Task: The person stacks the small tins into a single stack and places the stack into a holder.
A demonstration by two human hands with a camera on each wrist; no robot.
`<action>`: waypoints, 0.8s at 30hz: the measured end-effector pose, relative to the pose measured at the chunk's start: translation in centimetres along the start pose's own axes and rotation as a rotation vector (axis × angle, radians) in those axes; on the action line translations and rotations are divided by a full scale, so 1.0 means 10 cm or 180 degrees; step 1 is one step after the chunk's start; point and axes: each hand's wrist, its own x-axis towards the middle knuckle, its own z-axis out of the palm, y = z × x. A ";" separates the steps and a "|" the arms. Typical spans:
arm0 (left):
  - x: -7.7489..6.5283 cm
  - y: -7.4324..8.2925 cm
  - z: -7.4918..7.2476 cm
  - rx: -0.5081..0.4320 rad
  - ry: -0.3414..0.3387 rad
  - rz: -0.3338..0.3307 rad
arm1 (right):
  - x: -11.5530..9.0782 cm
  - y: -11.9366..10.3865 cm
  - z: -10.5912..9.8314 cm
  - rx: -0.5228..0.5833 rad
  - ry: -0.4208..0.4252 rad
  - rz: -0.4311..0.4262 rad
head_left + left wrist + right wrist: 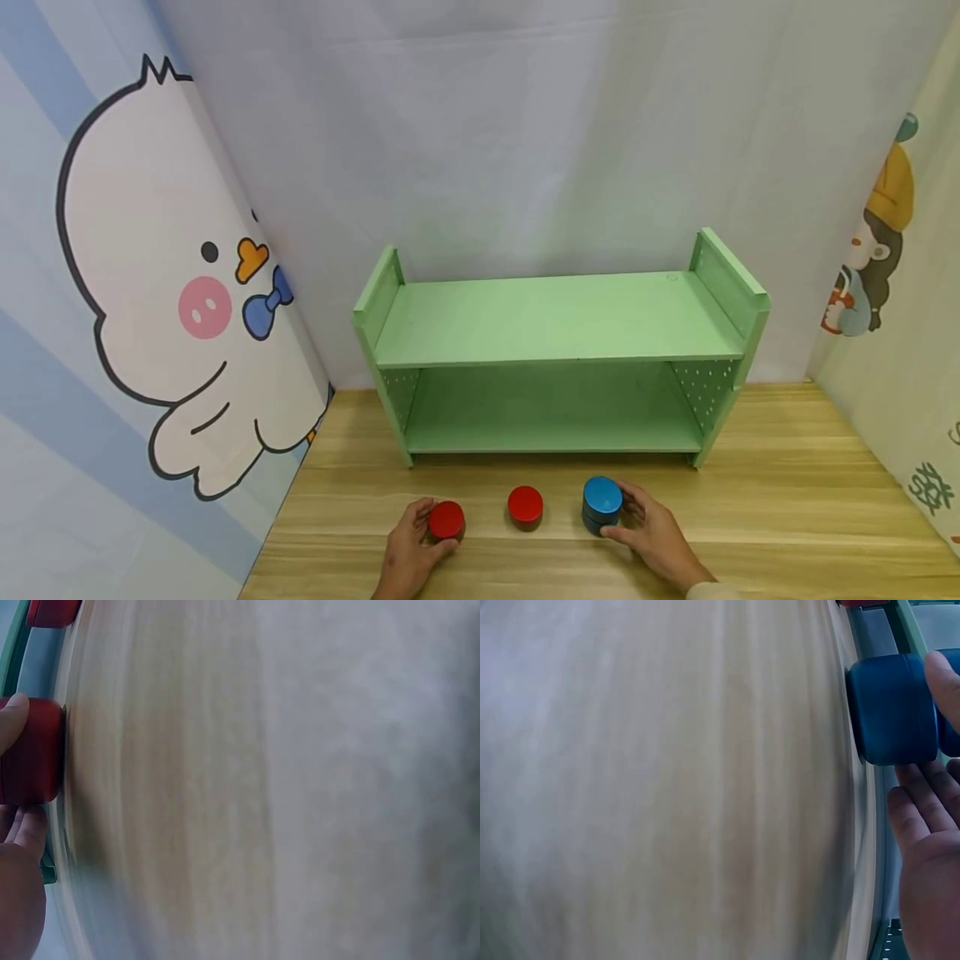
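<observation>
A small red round tin [446, 519] stands on the wooden table with my left hand [408, 552] gripping it between thumb and fingers. In the left wrist view the thumb lies on one side of this red tin [34, 754] and the fingertips on the other. To its right a second red tin [525, 506] stands untouched. My right hand [654, 533] holds a blue tin [602, 493], stacked on another blue tin [595, 524]. The right wrist view shows the lower blue tin [892, 711] on the table, the thumb near the seam between the two.
A light green two-level shelf [555, 321] stands behind the tins, with raised side panels. Wooden table [780, 483] surface extends on both sides. Printed cloth [525, 150] hangs behind and at the sides.
</observation>
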 end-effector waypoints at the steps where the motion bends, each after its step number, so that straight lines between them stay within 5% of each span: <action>1: 0.00 0.00 0.00 -0.0002 0.0010 -0.0002 | 0.00 0.00 0.00 0.0011 -0.0006 0.0027; 16: -0.01 0.07 0.02 -0.0388 -0.0008 0.0167 | 0.01 0.01 0.03 0.0105 0.0001 0.0076; 24: 0.01 0.19 0.04 -0.0242 0.0017 0.0245 | 0.00 0.01 0.03 0.0172 0.0032 0.0155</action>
